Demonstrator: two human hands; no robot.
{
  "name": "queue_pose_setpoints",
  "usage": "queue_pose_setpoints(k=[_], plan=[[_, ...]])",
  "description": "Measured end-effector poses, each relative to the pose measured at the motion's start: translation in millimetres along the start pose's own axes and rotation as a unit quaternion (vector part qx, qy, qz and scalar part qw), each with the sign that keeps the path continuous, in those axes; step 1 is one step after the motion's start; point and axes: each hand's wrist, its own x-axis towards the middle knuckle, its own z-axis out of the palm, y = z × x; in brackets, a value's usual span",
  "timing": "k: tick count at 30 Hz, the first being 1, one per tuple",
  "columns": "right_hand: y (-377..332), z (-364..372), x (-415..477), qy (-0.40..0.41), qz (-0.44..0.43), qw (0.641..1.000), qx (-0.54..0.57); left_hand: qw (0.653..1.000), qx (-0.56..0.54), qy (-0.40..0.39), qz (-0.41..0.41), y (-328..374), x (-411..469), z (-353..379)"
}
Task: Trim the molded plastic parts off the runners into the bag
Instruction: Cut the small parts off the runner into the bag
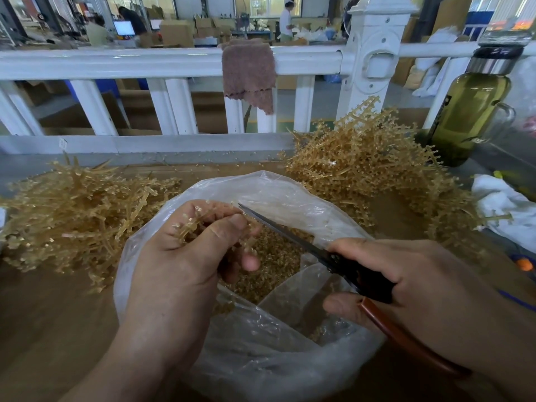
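Observation:
My left hand (pixel 185 256) grips an amber plastic runner (pixel 193 224) with small molded parts on it, held over the open clear plastic bag (pixel 261 358). My right hand (pixel 429 288) holds scissors (pixel 313 248) with a black pivot and red-brown handles. The blade tips reach the runner at my left fingertips. Loose trimmed amber parts (pixel 275 253) lie inside the bag.
One pile of amber runners (pixel 72 216) lies left of the bag, a taller pile (pixel 377 169) right of it. A white railing (pixel 174 62) with a brown rag (pixel 249 74) stands behind. A green glass bottle (pixel 470 117) and white cloth (pixel 504 210) sit at right.

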Motion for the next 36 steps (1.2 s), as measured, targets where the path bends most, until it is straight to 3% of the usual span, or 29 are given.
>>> queue_pose_setpoints(k=[19, 36], plan=[[-1.8, -3.8, 0.6, -0.046, 0.015, 0.999, -0.012, 1.000, 0.004, 0.018, 0.004, 1.7, 0.1, -1.3], [4.4, 5.6, 0.9, 0.039, -0.019, 0.999, -0.011, 1.000, -0.008, 0.000, -0.026, 12.6, -7.8, 5.1]])
